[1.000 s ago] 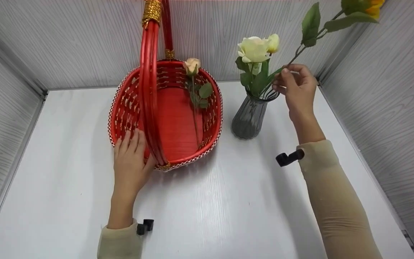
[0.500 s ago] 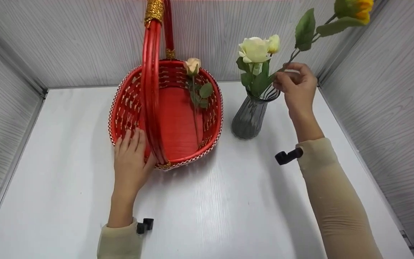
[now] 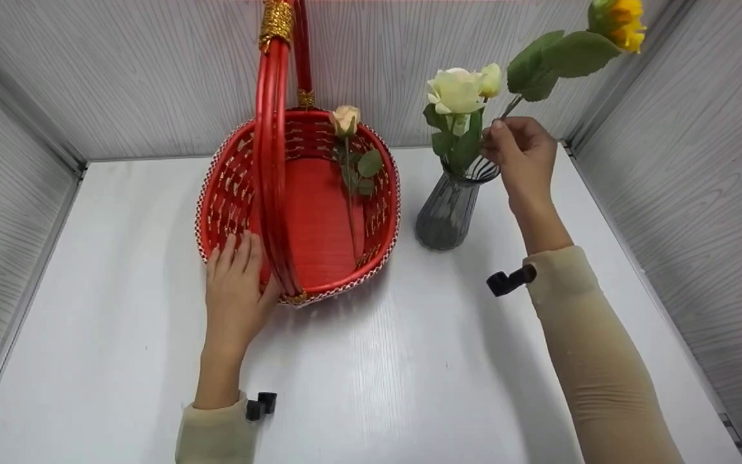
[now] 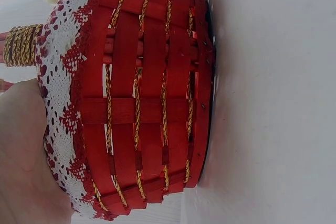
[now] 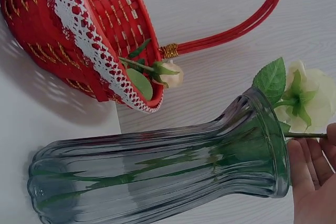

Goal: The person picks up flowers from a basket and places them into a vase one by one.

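Observation:
My right hand (image 3: 525, 154) pinches the stem of a yellow sunflower-like flower (image 3: 619, 24) with broad green leaves, beside the mouth of a grey ribbed glass vase (image 3: 446, 216). In the right wrist view the stem (image 5: 307, 135) meets the vase rim, and green stems show through the glass. A cream rose (image 3: 456, 90) and a paler bud (image 3: 490, 80) stand in the vase. My left hand (image 3: 234, 290) rests over the near left rim of a red woven basket (image 3: 319, 222), fingers reaching inside; the left wrist view hides its fingertips.
A peach rose (image 3: 345, 120) leans inside the basket, its bloom at the back rim. The tall red handle (image 3: 271, 161) with gold wrapping arches over the basket. Grey wood-grain panels (image 3: 171, 77) enclose the white table (image 3: 371, 380) at the back and sides.
The yellow flower has swung left and come lower, its leaves turning. My right hand has shifted slightly left toward the vase. My left hand and the basket have barely moved.

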Demonstrator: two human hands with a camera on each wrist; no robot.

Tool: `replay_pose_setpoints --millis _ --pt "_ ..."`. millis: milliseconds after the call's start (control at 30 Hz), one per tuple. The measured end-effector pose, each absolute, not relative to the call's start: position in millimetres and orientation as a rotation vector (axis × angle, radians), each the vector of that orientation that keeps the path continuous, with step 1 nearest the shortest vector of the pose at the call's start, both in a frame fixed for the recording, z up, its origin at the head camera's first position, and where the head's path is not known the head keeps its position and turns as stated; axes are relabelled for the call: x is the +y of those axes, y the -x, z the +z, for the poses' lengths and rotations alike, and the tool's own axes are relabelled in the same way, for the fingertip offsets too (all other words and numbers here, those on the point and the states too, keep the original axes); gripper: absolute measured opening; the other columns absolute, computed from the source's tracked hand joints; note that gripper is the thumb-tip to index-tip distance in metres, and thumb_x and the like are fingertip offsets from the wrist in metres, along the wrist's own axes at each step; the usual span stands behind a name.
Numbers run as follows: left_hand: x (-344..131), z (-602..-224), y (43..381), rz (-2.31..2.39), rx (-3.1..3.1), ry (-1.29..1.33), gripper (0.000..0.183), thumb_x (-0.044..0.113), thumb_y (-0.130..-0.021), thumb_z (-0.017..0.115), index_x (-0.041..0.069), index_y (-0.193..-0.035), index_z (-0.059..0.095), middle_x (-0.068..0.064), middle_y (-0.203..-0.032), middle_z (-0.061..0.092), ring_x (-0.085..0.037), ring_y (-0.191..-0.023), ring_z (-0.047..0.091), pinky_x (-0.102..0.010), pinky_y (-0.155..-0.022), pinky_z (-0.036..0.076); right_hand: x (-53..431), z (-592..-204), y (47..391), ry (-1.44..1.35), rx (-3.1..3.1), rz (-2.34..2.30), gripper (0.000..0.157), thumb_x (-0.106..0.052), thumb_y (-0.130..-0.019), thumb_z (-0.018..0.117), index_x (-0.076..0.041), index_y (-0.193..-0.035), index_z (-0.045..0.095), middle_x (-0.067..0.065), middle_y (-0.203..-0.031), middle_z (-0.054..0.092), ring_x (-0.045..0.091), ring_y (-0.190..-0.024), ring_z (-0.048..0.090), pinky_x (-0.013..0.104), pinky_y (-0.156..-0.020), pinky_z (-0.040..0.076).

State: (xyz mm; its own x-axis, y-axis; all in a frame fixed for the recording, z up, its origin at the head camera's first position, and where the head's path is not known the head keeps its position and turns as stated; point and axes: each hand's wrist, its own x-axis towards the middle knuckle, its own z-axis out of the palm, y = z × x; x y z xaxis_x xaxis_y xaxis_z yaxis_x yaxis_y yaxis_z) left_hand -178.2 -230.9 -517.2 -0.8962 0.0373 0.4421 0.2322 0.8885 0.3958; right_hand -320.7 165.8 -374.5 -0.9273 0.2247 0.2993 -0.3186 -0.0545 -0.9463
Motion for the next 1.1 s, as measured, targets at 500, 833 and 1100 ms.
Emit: replay_pose_setpoints --millis 500,833,1100 --pt "-232 -516 179 -0.637 -2.639 0.197 0.065 0.033 -0.095 0.056 0.0 -0.15 0.042 -0.02 -0.153 0.043 -0.04 -0.145 0.032 -0.056 -0.121 0.015 182 -366 323 -0.089 -2.094 1.934 0.017 -0.009 -0.091 0.071 0.007 -0.098 0.07 0.011 -0.084 0.071 0.018 -0.069 0.069 0.025 -0.067 0.06" --pt "-232 -517 178 -0.632 -2.643 0.193 0.065 0.032 -0.095 0.056 -0.001 -0.149 0.042 -0.021 -0.152 0.044 -0.041 -0.145 0.032 -0.056 -0.121 0.015 185 -362 321 0.016 -2.22 1.889 0.019 -0.011 -0.086 0.077 0.006 -0.095 0.074 0.008 -0.078 0.072 0.016 -0.068 0.069 0.025 -0.067 0.06" --pt "-231 -518 178 -0.623 -2.629 0.186 0.066 0.033 -0.094 0.057 0.0 -0.149 0.043 -0.021 -0.152 0.044 -0.04 -0.145 0.034 -0.055 -0.122 0.015 186 -366 312 0.033 -2.139 1.95 0.018 -0.011 -0.084 0.079 0.004 -0.094 0.075 0.01 -0.08 0.073 0.018 -0.067 0.07 0.026 -0.066 0.061"
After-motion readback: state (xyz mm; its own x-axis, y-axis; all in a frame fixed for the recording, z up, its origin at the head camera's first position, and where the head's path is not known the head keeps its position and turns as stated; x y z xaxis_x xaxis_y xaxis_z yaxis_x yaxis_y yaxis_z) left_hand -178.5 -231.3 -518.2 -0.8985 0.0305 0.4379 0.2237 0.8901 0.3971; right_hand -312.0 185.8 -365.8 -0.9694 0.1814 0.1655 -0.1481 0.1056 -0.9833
